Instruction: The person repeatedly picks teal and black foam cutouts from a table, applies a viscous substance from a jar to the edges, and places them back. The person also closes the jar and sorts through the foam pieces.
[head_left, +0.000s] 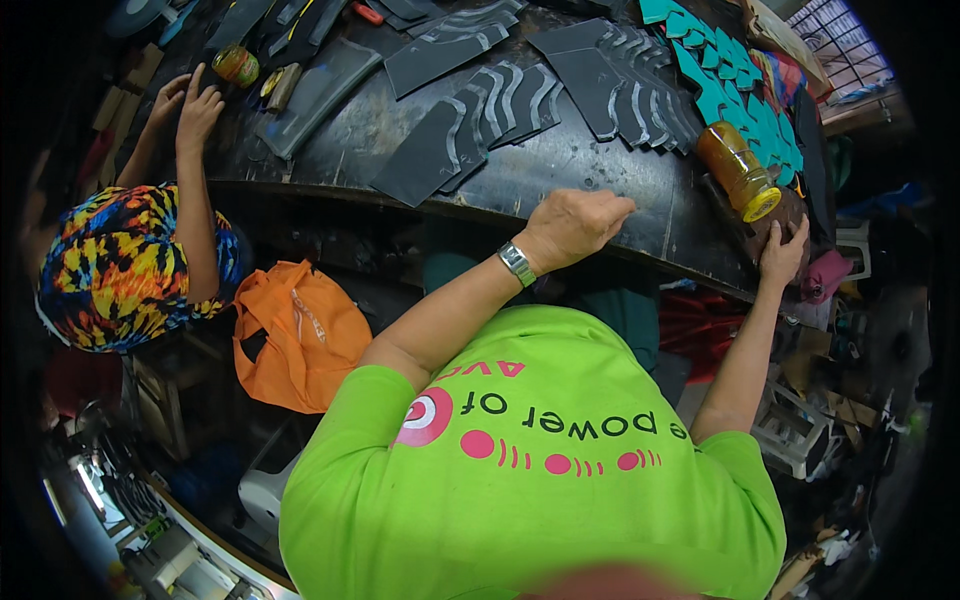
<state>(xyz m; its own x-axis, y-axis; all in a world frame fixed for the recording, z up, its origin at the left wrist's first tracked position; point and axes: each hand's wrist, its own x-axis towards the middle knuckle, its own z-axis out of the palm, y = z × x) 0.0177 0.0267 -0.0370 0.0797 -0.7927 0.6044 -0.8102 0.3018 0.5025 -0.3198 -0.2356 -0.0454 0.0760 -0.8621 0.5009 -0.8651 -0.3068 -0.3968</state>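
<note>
My left hand (575, 228), with a metal watch (517, 264) on its wrist, is over the table's near edge. Its fingers are curled together, and whatever they may pinch is hidden. At the right my right hand (784, 252) rests with fingers apart against a dark brown piece (762, 226) at the table corner. Just beyond it a glass jar (728, 160) of amber stuff lies tilted, its yellow lid (762, 205) toward me. Fanned rows of flat black pieces (415, 160) with wavy greyish stripes lie ahead of my left hand, and another black fan (575, 85) lies farther right.
Overlapping teal pieces (745, 100) cover the far right of the dark table (340, 175). At the left a co-worker in a multicoloured shirt (130, 265) has both hands near a second jar (236, 66). An orange bag (300, 335) hangs between us. A white stool (795, 430) stands at lower right.
</note>
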